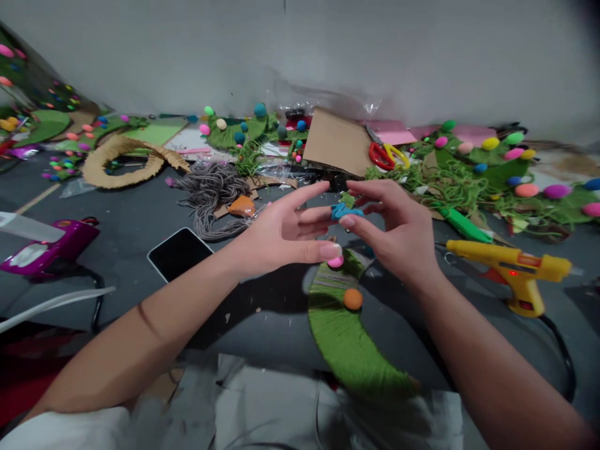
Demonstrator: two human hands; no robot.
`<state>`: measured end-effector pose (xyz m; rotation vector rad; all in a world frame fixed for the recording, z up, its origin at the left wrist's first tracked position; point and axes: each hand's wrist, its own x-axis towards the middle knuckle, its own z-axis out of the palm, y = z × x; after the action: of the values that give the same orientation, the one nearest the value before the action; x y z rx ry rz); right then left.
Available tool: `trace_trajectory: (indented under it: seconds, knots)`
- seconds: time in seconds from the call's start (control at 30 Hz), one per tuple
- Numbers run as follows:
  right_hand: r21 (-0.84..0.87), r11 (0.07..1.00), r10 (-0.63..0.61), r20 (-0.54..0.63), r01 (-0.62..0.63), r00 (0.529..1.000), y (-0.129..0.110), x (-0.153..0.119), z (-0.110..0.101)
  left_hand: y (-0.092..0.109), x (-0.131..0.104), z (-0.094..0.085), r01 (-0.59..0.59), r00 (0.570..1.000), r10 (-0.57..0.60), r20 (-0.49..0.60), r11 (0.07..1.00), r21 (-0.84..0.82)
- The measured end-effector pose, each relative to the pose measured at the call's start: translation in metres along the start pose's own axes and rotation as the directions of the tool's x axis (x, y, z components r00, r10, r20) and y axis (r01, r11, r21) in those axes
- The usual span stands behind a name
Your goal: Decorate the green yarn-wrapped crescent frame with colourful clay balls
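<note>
My left hand [276, 234] has its fingers stretched out and apart. A small bundle of blue yarn [345, 211] sits at the tip of one of its fingers. The thumb and fingers of my right hand [398, 228] close on that bundle from the other side. Below them is a curved piece wrapped in green yarn [344, 340], bearing an orange ball [352, 299] and a pink ball [335, 261]. My left thumb overlaps the pink ball in view; whether it touches I cannot tell.
A yellow glue gun [513, 265] with a lit red light lies right, a purple glue gun [56, 247] left. A phone [180, 253], grey yarn [210, 194], a paper-wrapped ring [122, 162], cardboard [335, 140], scissors [384, 155] and a green-handled cutter [466, 224] lie around.
</note>
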<state>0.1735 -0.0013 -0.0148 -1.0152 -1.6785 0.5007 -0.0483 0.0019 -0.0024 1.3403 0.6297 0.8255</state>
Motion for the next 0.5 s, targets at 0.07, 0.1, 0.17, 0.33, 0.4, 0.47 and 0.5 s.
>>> trace_trajectory:
  seconds: [0.07, 0.1, 0.17, 0.33, 0.4, 0.47, 0.5]
  knots:
    - [-0.05, 0.998, -0.043, 0.047, 0.045, 0.998, -0.0008, -0.0016, 0.0024, 0.0005, -0.0001, -0.0008, 0.031, 0.998, -0.027, 0.047, 0.997, -0.075]
    - [-0.07, 0.995, -0.064, 0.059, 0.068, 0.996, -0.0007, -0.0025, 0.004, 0.0005, -0.0001, -0.0011, 0.045, 0.997, -0.039, 0.061, 0.993, -0.106]
    - [-0.096, 0.99, -0.093, 0.086, 0.101, 0.992, 0.0, -0.0042, 0.0071, 0.0001, -0.0002, -0.0015, 0.07, 0.995, -0.057, 0.083, 0.986, -0.151]
    - [-0.046, 0.996, -0.067, 0.099, 0.072, 0.993, -0.0021, -0.0057, 0.0109, 0.001, 0.0008, -0.0015, 0.086, 0.994, -0.072, 0.088, 0.982, -0.166]
    - [0.084, 0.995, 0.054, 0.087, -0.062, 0.995, -0.0022, -0.0039, 0.0091, 0.0039, 0.002, -0.0023, 0.103, 0.993, -0.094, 0.072, 0.985, -0.137]
    - [0.276, 0.932, 0.224, 0.074, -0.235, 0.972, 0.0003, -0.001, 0.0057, 0.0076, 0.0035, -0.0044, 0.125, 0.99, -0.115, 0.078, 0.984, -0.128]
    - [0.364, 0.88, 0.3, 0.075, -0.306, 0.951, 0.0021, 0.0004, 0.0039, 0.0093, 0.0042, -0.0057, 0.131, 0.989, -0.121, 0.084, 0.982, -0.137]
